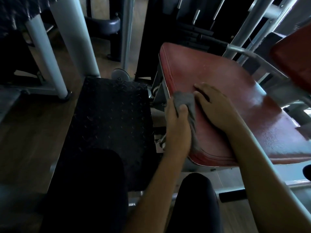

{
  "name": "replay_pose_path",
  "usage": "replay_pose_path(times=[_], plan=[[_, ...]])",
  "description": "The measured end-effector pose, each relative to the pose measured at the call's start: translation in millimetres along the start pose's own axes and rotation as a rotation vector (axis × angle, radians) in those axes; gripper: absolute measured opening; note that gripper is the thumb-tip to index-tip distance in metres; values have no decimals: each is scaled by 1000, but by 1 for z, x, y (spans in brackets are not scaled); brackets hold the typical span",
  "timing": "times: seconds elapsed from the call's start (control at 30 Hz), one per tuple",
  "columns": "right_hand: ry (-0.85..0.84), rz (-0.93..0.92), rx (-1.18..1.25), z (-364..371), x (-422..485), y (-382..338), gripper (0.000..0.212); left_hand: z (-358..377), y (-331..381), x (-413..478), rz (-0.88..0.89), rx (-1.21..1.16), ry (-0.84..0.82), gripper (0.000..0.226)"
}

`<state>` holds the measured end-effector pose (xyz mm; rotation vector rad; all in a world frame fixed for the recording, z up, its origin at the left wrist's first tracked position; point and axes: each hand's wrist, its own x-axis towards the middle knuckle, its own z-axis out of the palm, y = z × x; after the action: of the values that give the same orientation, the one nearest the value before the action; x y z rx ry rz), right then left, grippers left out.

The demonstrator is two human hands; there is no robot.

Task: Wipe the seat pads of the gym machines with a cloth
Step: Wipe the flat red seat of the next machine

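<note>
Grey cloth (186, 105) is bunched up in the left hand (178, 121), fingers curled round it, at the red seat pad's (227, 91) left edge. Right hand (217, 106) lies flat, fingers straight, on the pad just beside it. Black footplate (107, 118) sits left of both hands.

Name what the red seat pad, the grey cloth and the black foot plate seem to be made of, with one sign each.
Red seat pad: likely vinyl or faux leather, semi-gloss; light sheen and stitched edge seam. Grey cloth: soft fabric, matte; it bunches in folds. Black foot plate: probably metal tread plate or rubber; raised pattern, too dark to decide.
</note>
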<state>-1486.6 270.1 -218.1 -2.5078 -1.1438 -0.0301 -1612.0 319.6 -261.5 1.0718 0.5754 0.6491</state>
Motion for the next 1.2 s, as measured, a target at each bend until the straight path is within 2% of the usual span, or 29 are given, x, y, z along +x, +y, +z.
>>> replay_pose_path(times=[0.1, 0.17, 0.3, 0.43, 0.53, 0.63, 0.73, 0.87, 1.0, 1.07, 1.17, 1.2], plan=[[-5, -18, 23, 1, 0, 1, 47, 2, -9, -46, -2, -14, 6, 48], [-1, -19, 23, 1, 0, 2, 46, 2, -10, -37, 17, 4, 11, 49], [4, -19, -8, 2, 1, 2, 46, 1, -1, 32, -13, 24, -45, 45], [-7, -12, 3, 1, 2, 0, 48, -1, 14, 106, -121, 87, 22, 45], [-8, 5, 20, 0, 0, -2, 48, 0, 22, 130, -162, 125, 21, 44], [-9, 7, 20, 1, 1, -2, 48, -3, 21, 111, -128, 101, 54, 61], [-7, 13, 25, 2, 4, 0, 47, -3, 7, 70, -41, 123, -31, 55], [-4, 21, 24, 3, 6, 1, 46, -3, -8, 17, 14, 21, -78, 49], [-6, 19, 42, 2, 3, 1, 48, -6, -14, -26, -38, 12, -102, 63], [-8, 22, 37, 2, 2, 0, 48, -7, -13, -18, -33, -5, -98, 64], [-7, 36, 8, 2, 2, -3, 47, -6, -3, 30, -69, -12, -65, 41], [-8, 39, 0, 2, 2, -4, 47, -5, 1, 51, -117, -15, -41, 40]])
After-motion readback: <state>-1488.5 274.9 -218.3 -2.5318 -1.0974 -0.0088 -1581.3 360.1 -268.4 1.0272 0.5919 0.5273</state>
